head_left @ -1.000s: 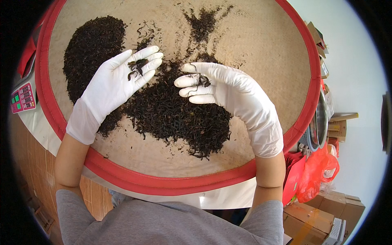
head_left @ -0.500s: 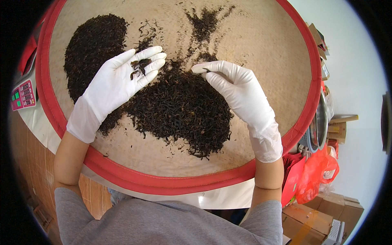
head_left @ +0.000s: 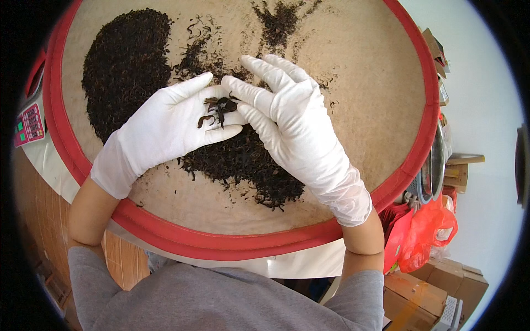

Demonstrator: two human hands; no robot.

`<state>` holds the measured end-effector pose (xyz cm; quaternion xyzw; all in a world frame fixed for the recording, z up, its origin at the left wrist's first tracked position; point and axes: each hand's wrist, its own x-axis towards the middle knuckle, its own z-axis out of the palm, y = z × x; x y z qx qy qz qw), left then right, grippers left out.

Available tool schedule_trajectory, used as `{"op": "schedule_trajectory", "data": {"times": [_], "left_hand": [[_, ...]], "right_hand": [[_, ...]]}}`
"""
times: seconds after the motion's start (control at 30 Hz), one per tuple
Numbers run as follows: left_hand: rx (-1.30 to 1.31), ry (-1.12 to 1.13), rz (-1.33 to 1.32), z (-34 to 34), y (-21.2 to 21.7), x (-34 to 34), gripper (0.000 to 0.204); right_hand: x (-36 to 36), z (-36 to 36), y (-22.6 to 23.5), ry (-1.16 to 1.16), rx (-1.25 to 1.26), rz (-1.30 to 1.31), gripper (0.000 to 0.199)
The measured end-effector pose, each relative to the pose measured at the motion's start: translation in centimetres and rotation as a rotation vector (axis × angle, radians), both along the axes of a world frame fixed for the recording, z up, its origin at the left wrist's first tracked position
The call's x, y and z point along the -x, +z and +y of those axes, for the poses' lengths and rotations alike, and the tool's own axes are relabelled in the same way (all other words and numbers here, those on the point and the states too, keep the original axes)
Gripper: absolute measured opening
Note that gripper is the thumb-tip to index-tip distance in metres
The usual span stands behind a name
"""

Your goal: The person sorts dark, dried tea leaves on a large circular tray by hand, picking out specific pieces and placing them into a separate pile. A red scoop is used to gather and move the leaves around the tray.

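Note:
My left hand (head_left: 160, 124), in a white glove, is turned palm up with its fingers stretched out. A few dark, twisted tea leaves (head_left: 222, 105) rest across its fingers. Over those fingertips reaches my right hand (head_left: 301, 124), gloved too, its thumb and index finger apart close to the leaves and its other fingers spread. Beneath both hands lies a pile of dark tea leaves (head_left: 243, 165), partly covered by them. A denser tea pile (head_left: 127, 66) sits at the left on the round, red-rimmed tray (head_left: 375, 99).
Scattered bits of tea (head_left: 279, 25) lie toward the tray's far side. Left of the tray is a pink-panelled device with keys (head_left: 30, 126). On the right are metal bowls (head_left: 433, 165), a red plastic bag (head_left: 428, 234) and cardboard boxes (head_left: 417, 292).
My right hand has moved left from the tea pile to my left hand's fingers, and its pinch has opened. My left hand has shifted slightly right and nearer, still bearing leaves.

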<state>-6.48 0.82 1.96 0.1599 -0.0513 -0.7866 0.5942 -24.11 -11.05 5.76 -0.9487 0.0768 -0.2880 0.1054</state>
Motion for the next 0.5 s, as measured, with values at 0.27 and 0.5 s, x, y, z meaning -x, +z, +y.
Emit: {"op": "schedule_trajectory", "data": {"times": [0.27,0.5], "left_hand": [[-0.041,0.007,-0.106,0.0,0.4,0.4,0.038],[-0.045,-0.051,-0.163,-0.3,1.6,0.1,0.053]], "right_hand": [[0.0,0.1,0.4,0.044,-0.170,0.003,0.028],[2.0,-0.4,3.7,-0.189,-0.353,0.087,0.011]]}}
